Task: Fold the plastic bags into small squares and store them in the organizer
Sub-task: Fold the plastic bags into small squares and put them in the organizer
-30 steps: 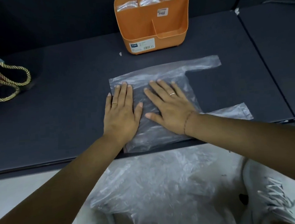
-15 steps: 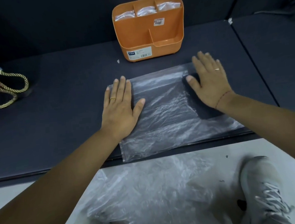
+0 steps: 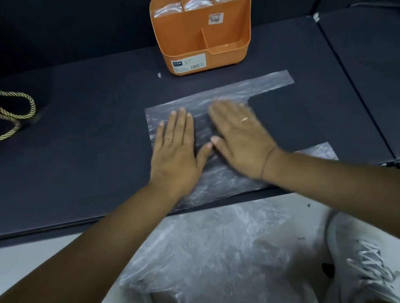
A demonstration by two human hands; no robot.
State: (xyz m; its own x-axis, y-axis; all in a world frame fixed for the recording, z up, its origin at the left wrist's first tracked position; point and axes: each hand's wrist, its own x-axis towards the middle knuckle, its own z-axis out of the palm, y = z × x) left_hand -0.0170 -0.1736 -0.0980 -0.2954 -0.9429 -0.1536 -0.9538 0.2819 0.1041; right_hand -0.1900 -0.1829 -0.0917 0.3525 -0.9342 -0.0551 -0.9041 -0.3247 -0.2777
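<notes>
A clear plastic bag (image 3: 223, 180) lies flat on the dark table (image 3: 85, 141), its two handle strips reaching out to the right. My left hand (image 3: 177, 150) presses flat on the bag's left part, fingers straight. My right hand (image 3: 238, 134) lies flat beside it on the bag's middle, slightly blurred, thumbs almost touching. The orange organizer (image 3: 200, 41) stands behind the bag at the table's back, with folded clear bags in its three rear compartments.
A heap of crumpled clear plastic bags (image 3: 216, 253) lies on the pale floor below the table edge, between grey sneakers (image 3: 360, 258). A bag with gold rope handles (image 3: 4, 114) sits at the far left. A second dark panel (image 3: 377, 70) adjoins on the right.
My right hand has swept back from the bag's right handle area to its middle, beside my left hand. The left hand stayed pressed in place.
</notes>
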